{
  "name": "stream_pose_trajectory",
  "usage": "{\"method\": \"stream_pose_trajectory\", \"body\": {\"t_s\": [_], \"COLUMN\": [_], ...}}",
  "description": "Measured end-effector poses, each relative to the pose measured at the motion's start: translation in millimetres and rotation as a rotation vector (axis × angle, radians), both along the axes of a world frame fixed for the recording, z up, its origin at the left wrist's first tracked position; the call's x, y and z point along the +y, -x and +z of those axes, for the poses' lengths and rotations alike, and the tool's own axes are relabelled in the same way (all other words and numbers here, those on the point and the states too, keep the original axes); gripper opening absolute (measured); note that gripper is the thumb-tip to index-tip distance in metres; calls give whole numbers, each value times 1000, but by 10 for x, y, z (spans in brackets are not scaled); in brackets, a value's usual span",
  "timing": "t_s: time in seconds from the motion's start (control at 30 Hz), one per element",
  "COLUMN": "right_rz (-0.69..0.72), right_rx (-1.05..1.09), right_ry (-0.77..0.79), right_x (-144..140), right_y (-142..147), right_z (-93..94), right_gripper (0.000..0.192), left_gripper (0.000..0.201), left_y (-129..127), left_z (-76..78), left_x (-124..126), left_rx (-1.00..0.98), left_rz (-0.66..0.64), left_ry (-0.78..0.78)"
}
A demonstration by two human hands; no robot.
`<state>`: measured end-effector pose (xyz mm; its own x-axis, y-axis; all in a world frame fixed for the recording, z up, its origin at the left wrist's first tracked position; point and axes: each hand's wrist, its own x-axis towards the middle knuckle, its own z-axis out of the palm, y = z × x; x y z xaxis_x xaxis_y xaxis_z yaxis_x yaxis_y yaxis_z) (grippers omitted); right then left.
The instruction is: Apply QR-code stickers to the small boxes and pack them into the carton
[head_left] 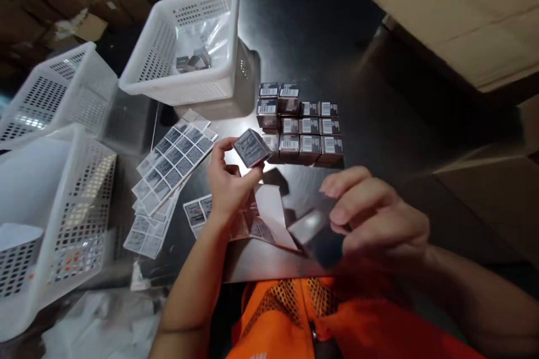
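My left hand (229,185) grips a small box (251,147) between thumb and fingers, raised above the table. A grey label with printed text covers the box face toward me. At the right, my right hand (374,216) is closed in a pinch, smeared by motion. By its fingertips is a blurred silver-and-dark piece (326,241), its kind unclear. Below my left hand lies a sticker sheet (197,213) with white backing paper (272,210) curled up, partly hidden by my forearm. Small barcoded boxes (309,145) stand in rows just beyond, some stacked.
More sticker sheets (172,162) lie fanned out at the left. A white basket (236,61) holds a few small boxes and clear plastic. Two other white baskets (67,84) (76,219) stand at far left. Large cardboard boxes (463,17) flank the metal table (295,39).
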<state>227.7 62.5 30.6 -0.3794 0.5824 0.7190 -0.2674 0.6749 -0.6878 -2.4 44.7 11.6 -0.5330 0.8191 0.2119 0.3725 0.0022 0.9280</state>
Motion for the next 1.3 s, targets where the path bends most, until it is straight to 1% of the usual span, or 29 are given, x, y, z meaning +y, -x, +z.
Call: {"method": "stream_pose_trajectory", "body": {"t_s": [0.03, 0.07, 0.1, 0.17, 0.2, 0.27, 0.33, 0.37, 0.47, 0.57, 0.7, 0.87, 0.97, 1.1, 1.3], "right_rz": [-35, -67, -102, -145, -130, -48, 27, 38, 22, 16, -2, -22, -28, -21, -21], "right_rx": [73, 137, 186, 161, 115, 4, -61, -76, -97, -103, -110, -131, -138, -140, -129], "right_ry": [77, 152, 245, 502, 628, 844, 971, 1005, 1045, 1049, 1024, 967, 967, 974, 963], "right_x": [43, 86, 124, 177, 190, 193, 179, 170, 147, 136, 137, 146, 144, 137, 140], "right_y": [-22, -40, -54, -77, -87, -103, -113, -115, -110, -97, -80, -75, -78, -78, -63], "right_z": [20, 33, 43, 62, 75, 107, 142, 157, 176, 164, 131, 110, 114, 126, 121], "right_gripper": [4, 5, 12, 17, 22, 42, 59, 63, 66, 67, 65, 61, 61, 59, 57], "left_gripper": [51, 51, 53, 55, 56, 57, 59, 60, 59, 56, 52, 49, 50, 52, 53], "left_y": [-31, -68, -109, -188, -223, -277, -312, -324, -351, -372, -386, -383, -379, -372, -382], "left_z": [0, 0, 0, -2, -5, -20, -40, -50, -69, -60, -21, 2, -17, -38, -22], "left_x": [-11, -26, -45, -86, -106, -139, -160, -165, -170, -170, -172, -178, -181, -184, -190], "left_rx": [-72, -129, -170, -217, -230, -253, -266, -268, -256, -229, -214, -188, -173, -171, -188], "left_rz": [-55, -124, -198, -345, -415, -526, -590, -608, -619, -589, -581, -567, -558, -577, -574], "left_ry": [-7, -15, -23, -30, -27, -15, 8, 16, 22, 21, 34, 93, 86, 77, 66]}}
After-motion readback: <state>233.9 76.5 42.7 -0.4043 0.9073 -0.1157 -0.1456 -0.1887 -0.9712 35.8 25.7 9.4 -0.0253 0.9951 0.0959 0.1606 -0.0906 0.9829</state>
